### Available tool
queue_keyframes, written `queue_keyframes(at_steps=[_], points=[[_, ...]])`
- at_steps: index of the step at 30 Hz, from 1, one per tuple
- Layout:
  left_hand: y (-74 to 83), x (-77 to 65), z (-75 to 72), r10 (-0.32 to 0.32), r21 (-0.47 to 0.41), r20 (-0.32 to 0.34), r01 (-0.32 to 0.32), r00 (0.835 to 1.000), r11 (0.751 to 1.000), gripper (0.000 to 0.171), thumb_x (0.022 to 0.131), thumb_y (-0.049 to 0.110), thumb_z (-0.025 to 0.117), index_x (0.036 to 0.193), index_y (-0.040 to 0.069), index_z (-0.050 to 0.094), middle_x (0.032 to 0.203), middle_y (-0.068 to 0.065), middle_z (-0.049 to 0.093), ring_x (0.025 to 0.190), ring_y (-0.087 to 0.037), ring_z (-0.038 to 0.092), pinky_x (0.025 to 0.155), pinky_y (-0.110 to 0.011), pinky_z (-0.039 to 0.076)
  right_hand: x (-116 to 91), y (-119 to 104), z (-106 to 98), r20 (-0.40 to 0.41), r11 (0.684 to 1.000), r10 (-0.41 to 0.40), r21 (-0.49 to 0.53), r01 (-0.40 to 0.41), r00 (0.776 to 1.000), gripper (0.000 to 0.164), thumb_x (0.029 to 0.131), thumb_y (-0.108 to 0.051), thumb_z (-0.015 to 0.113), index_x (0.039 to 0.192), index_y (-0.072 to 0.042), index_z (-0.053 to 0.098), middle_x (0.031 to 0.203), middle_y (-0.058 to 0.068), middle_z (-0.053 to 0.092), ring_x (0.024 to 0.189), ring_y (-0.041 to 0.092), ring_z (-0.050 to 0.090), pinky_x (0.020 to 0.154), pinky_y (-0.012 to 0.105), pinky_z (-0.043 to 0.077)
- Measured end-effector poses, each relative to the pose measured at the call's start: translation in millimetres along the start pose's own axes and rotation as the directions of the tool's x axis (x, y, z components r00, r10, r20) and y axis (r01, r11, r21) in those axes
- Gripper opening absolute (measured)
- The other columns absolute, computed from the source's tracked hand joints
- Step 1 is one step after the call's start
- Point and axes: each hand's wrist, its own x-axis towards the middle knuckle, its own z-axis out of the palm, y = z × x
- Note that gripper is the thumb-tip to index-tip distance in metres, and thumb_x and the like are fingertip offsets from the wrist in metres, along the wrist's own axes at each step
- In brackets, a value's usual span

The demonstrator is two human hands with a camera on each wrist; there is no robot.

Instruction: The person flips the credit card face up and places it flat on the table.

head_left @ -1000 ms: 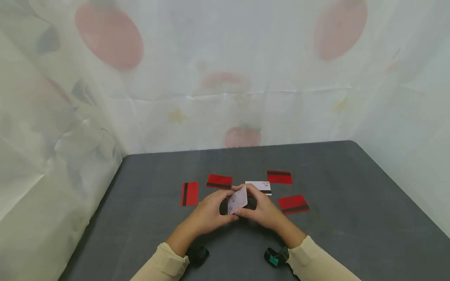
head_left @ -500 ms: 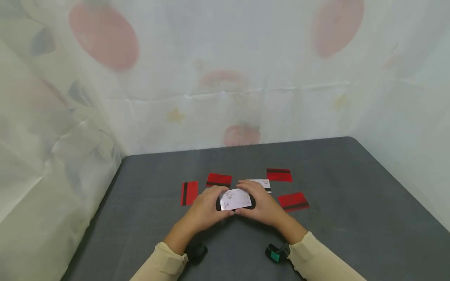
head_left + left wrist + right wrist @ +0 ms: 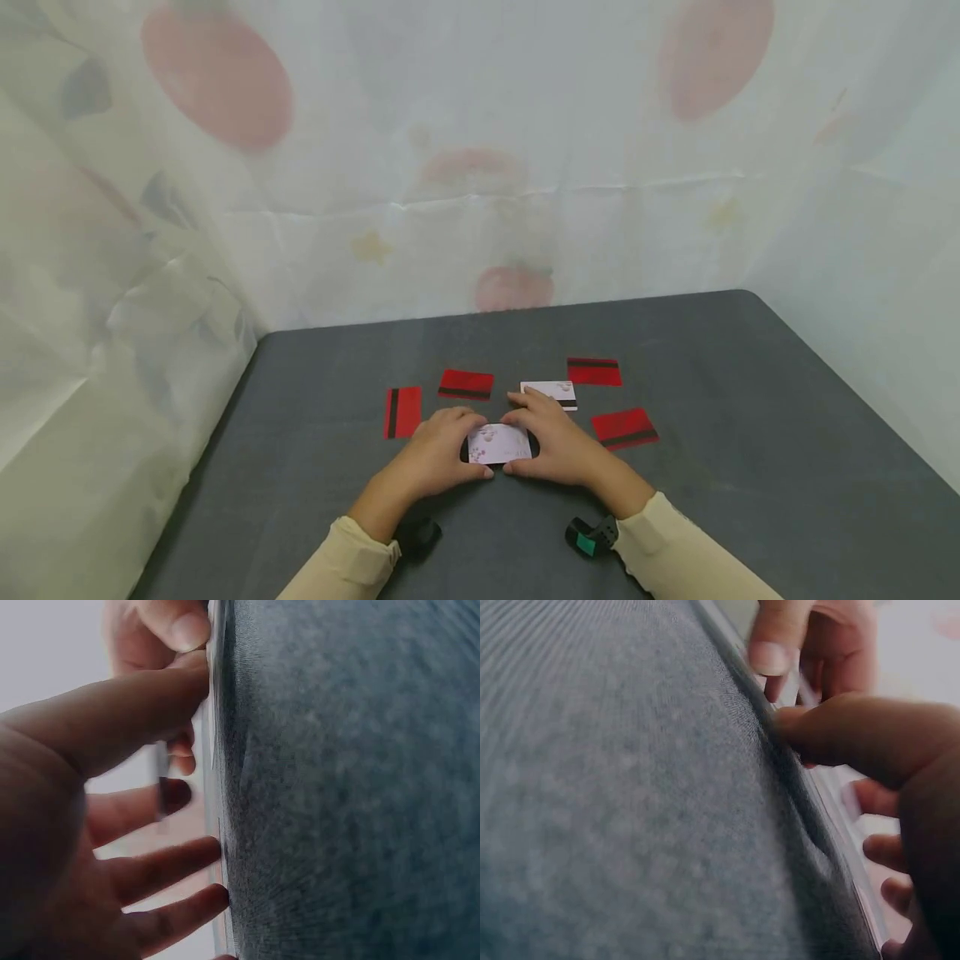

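Note:
A white VIP card (image 3: 499,443) with a pink floral print lies face up between both hands in the head view, its long edge toward the person. My left hand (image 3: 437,454) curves around its left end, thumb at the near edge and fingers at the far edge. From the other side my right hand (image 3: 558,443) holds the right end in the same way, one finger reaching out beyond. The two thumb tips are close together. In the left wrist view the card's blurred edge (image 3: 163,780) shows by the fingertips, low over the dark tabletop (image 3: 352,787).
Beyond the hands lie several red cards with black stripes, among them a left upright one (image 3: 403,412), a tilted right one (image 3: 625,428) and a far right one (image 3: 594,372). A second white card (image 3: 551,395) sits partly behind the right fingers. A pale printed curtain (image 3: 480,167) encloses the table.
The white VIP card, first tilted on edge, has turned flat with its print facing up. Both hands have come slightly toward the person and lower with it.

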Motion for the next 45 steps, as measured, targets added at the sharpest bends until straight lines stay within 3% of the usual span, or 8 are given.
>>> queue_keyframes(at_steps=[5,11,21,29,34,39,45], points=[[-1.1,-0.6,1.7,-0.014,0.041,0.063,0.011,0.998,0.999,0.065,0.076,0.043,0.082,0.131,0.016,0.062,0.143,-0.010,0.050,0.135,-0.031,0.042,0.103,-0.062,0.036,-1,-1,1,0.063,0.999,0.035,-0.031,-0.034,0.997,0.057,0.082,-0.051,0.075,0.129,-0.021,0.062,0.157,0.011,0.035,0.149,0.038,0.017,0.113,0.065,0.022],[-1.9,-1.3,2.4,-0.013,0.026,0.060,0.011,0.998,1.000,0.065,0.074,0.042,0.084,0.129,0.015,0.062,0.144,-0.010,0.050,0.135,-0.033,0.041,0.103,-0.065,0.035,-4,-2,2,0.056,0.999,0.035,-0.044,-0.033,0.998,0.060,0.082,-0.053,0.074,0.130,-0.019,0.062,0.157,0.014,0.034,0.149,0.041,0.015,0.115,0.065,0.017],[-10.6,-9.4,-0.9,-0.030,0.048,0.017,0.030,0.999,0.998,0.064,0.071,0.043,0.086,0.126,0.018,0.064,0.139,-0.005,0.054,0.125,-0.031,0.048,0.098,-0.062,0.038,-10,0,-8,0.005,0.987,0.050,-0.154,-0.048,0.999,0.075,0.075,-0.056,0.079,0.137,-0.022,0.055,0.159,0.012,0.031,0.149,0.041,0.015,0.116,0.065,0.015],[-15.2,-13.0,-5.0,-0.057,0.043,-0.013,0.058,0.998,0.997,0.064,0.071,0.041,0.086,0.126,0.017,0.064,0.138,-0.006,0.053,0.125,-0.030,0.048,0.098,-0.062,0.038,-30,31,-38,-0.090,0.975,0.145,-0.158,-0.158,0.985,0.083,0.068,-0.049,0.087,0.138,-0.018,0.055,0.158,0.017,0.032,0.148,0.045,0.015,0.114,0.068,0.010],[-13.3,-12.4,-15.6,-0.064,0.043,0.075,0.061,0.995,0.997,0.066,0.070,0.037,0.087,0.127,0.013,0.063,0.137,-0.008,0.054,0.123,-0.031,0.050,0.097,-0.058,0.042,-49,60,-57,-0.077,0.956,0.260,-0.123,-0.268,0.963,0.089,0.070,-0.051,0.085,0.143,-0.013,0.050,0.158,0.022,0.029,0.146,0.050,0.015,0.109,0.074,0.010],[4.4,2.2,-30.6,-0.035,0.026,0.146,0.031,0.989,0.999,0.066,0.074,0.033,0.085,0.130,0.008,0.061,0.135,-0.009,0.057,0.123,-0.029,0.053,0.098,-0.052,0.046,-73,82,-73,-0.040,0.937,0.345,-0.044,-0.347,0.938,0.092,0.074,-0.048,0.083,0.146,-0.006,0.045,0.157,0.027,0.025,0.145,0.054,0.012,0.109,0.074,0.008],[46.7,28.5,-21.8,0.055,0.023,0.172,-0.060,0.984,0.998,0.067,0.079,0.040,0.079,0.136,0.012,0.057,0.139,-0.005,0.055,0.128,-0.024,0.052,0.101,-0.049,0.046,-79,90,-81,0.017,0.946,0.314,0.086,-0.314,0.949,0.083,0.077,-0.046,0.081,0.143,-0.007,0.049,0.161,0.021,0.020,0.148,0.048,0.004,0.114,0.068,0.001]])
